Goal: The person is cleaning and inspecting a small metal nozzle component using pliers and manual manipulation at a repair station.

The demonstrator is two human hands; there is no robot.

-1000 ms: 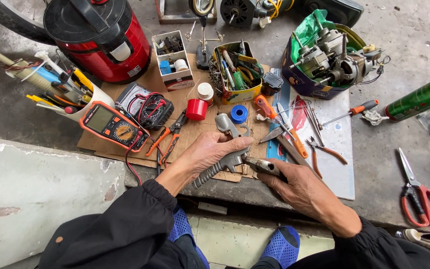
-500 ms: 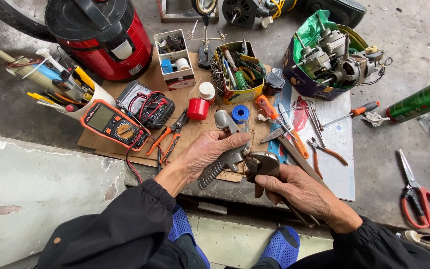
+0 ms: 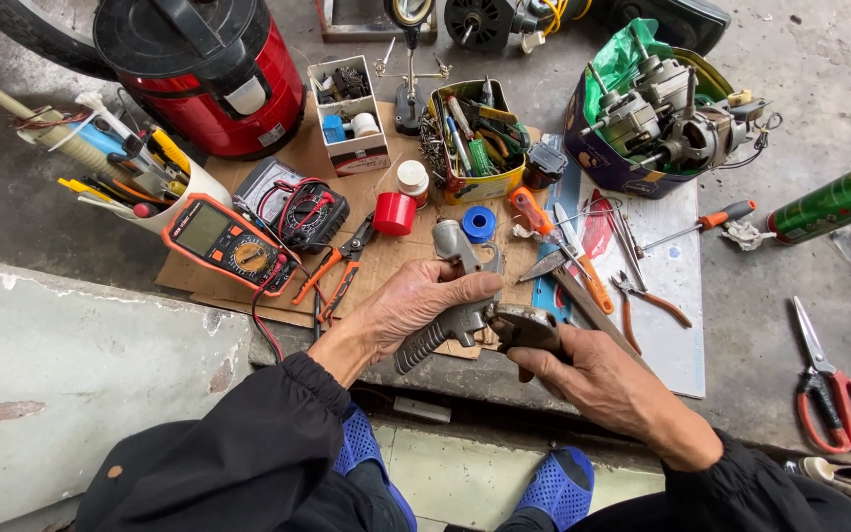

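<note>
My left hand [image 3: 416, 300]: fingers curled over the grey metal air blow gun [image 3: 450, 320], pinching its body from above; its ribbed handle sticks out toward seven o'clock below my palm.
My right hand [image 3: 593, 379]: closed around a worn brownish metal fitting [image 3: 524, 325], thumb and fingers pressing it against the gun's end at about three o'clock from my left hand.
Where the work sits: the gun and fitting meet between my two hands, just above the near edge of the brown cardboard sheet [image 3: 366, 271], touching each other.
At twelve o'clock from my hands: a small blue tape roll [image 3: 479, 224] and a red plastic cap [image 3: 394, 214], both near.
At ten o'clock: red-handled pliers [image 3: 339, 266] and an orange multimeter [image 3: 230, 243] with its leads.
At two o'clock: an orange-handled screwdriver [image 3: 542, 219] — lying beside small pliers [image 3: 647, 299] on a white sheet.
Far at three o'clock: red-handled scissors [image 3: 832, 384], well apart on the concrete.
How I judge the step is done well: keep my left grip steady so the gun cannot twist, hold the fitting square to the gun's end — not tilted — and turn only with my right fingers, feeling for a clean seat before adding force.
</note>
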